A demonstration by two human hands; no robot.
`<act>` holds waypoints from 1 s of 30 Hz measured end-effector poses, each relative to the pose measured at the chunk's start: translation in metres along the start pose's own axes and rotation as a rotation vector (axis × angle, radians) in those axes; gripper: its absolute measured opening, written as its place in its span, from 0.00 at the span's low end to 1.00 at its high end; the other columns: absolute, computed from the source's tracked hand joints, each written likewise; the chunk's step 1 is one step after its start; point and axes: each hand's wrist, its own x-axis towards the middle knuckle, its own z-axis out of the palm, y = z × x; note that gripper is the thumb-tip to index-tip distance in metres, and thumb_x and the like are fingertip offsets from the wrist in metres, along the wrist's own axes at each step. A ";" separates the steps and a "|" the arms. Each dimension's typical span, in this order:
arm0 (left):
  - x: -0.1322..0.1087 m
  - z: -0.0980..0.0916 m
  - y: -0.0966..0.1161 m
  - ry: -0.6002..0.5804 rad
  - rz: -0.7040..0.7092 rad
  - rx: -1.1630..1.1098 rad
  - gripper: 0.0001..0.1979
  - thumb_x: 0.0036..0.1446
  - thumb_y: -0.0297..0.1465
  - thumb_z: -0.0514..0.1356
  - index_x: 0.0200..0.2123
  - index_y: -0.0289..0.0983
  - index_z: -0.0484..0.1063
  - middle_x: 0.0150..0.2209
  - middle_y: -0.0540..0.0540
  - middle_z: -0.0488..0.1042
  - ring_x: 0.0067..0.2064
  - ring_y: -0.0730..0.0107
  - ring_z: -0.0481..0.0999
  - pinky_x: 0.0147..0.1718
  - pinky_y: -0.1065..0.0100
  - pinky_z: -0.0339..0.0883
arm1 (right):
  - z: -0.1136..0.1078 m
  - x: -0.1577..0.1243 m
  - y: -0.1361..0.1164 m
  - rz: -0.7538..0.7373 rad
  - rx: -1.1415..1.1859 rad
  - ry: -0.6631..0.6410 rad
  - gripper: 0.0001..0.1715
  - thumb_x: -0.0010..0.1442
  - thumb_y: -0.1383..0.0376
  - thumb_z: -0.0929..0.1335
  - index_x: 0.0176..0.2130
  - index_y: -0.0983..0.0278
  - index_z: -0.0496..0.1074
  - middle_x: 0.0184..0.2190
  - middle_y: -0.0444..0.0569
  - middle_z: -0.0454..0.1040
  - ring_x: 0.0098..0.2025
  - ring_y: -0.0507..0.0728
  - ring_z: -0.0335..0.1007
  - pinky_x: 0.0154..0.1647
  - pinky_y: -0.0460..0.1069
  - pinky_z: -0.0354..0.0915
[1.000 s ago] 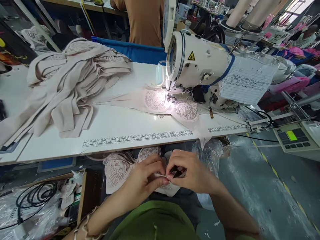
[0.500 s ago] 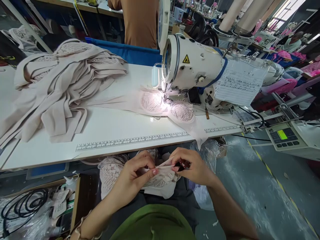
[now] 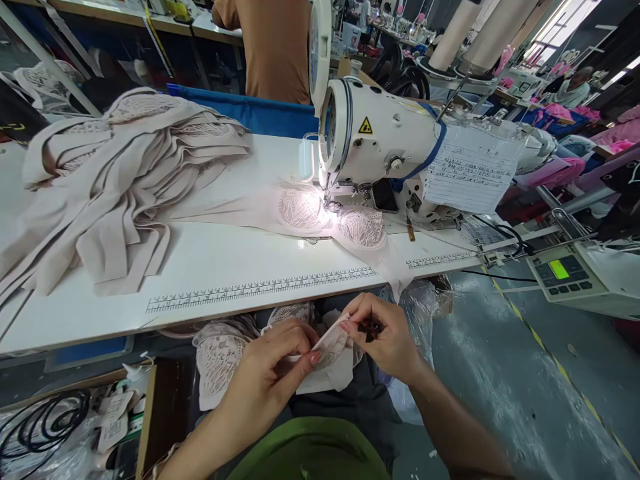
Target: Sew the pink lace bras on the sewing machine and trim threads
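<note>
Over my lap lies a pale pink lace bra (image 3: 327, 377), its edge stretched between my two hands. My left hand (image 3: 280, 363) pinches one end of that edge between thumb and fingers. With thumb and index finger my right hand (image 3: 383, 333) grips the other end, slightly higher. A small dark reddish object (image 3: 370, 329) is tucked in the right palm; its kind is mostly hidden. More lace (image 3: 223, 360) rests beside my left wrist. On the table another lace bra (image 3: 360, 227) lies under the needle of the lit sewing machine (image 3: 385, 127).
A heap of beige bras (image 3: 125, 180) covers the table's left side. A printed ruler (image 3: 260, 288) runs along the front edge. A phone (image 3: 384, 196) lies by the machine. An open box (image 3: 145, 420) with cables stands lower left. A person (image 3: 275, 50) is beyond the table.
The stretched bra edge has tilted, its right end now higher. My left hand has shifted slightly down and right. The view has moved a little; the bra at the machine stays put.
</note>
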 end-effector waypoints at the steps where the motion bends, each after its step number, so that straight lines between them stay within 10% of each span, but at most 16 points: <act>1: -0.001 0.000 0.000 0.011 0.002 0.013 0.13 0.65 0.26 0.57 0.26 0.39 0.66 0.33 0.49 0.76 0.35 0.71 0.76 0.33 0.73 0.66 | 0.001 0.000 -0.001 0.007 0.021 0.009 0.12 0.60 0.63 0.71 0.30 0.60 0.64 0.30 0.46 0.74 0.24 0.49 0.64 0.22 0.44 0.60; 10: 0.005 0.012 -0.001 0.039 -0.308 -0.309 0.08 0.56 0.35 0.64 0.34 0.41 0.68 0.39 0.44 0.80 0.36 0.64 0.79 0.29 0.71 0.69 | 0.007 -0.003 -0.008 0.094 0.075 -0.076 0.13 0.59 0.65 0.71 0.39 0.59 0.63 0.29 0.42 0.72 0.26 0.49 0.66 0.26 0.44 0.62; 14: 0.009 0.018 -0.004 -0.045 -0.443 -0.239 0.13 0.57 0.43 0.63 0.34 0.39 0.78 0.24 0.49 0.76 0.24 0.68 0.71 0.20 0.72 0.58 | 0.009 -0.004 -0.008 0.083 0.032 -0.144 0.12 0.60 0.62 0.72 0.39 0.59 0.65 0.26 0.40 0.70 0.26 0.50 0.66 0.25 0.44 0.62; 21: 0.014 0.018 -0.006 0.029 -0.458 -0.359 0.13 0.56 0.40 0.64 0.27 0.37 0.81 0.20 0.50 0.74 0.21 0.75 0.61 0.20 0.74 0.52 | -0.001 -0.004 0.001 0.109 -0.044 -0.071 0.24 0.72 0.49 0.60 0.33 0.62 0.70 0.23 0.42 0.67 0.21 0.49 0.61 0.24 0.46 0.58; 30: 0.013 0.017 -0.016 -0.001 -0.510 -0.497 0.13 0.54 0.39 0.67 0.29 0.34 0.82 0.22 0.48 0.74 0.24 0.77 0.61 0.22 0.76 0.53 | -0.005 0.003 0.002 0.295 0.087 -0.381 0.22 0.71 0.48 0.61 0.42 0.63 0.70 0.28 0.44 0.69 0.29 0.52 0.65 0.30 0.47 0.60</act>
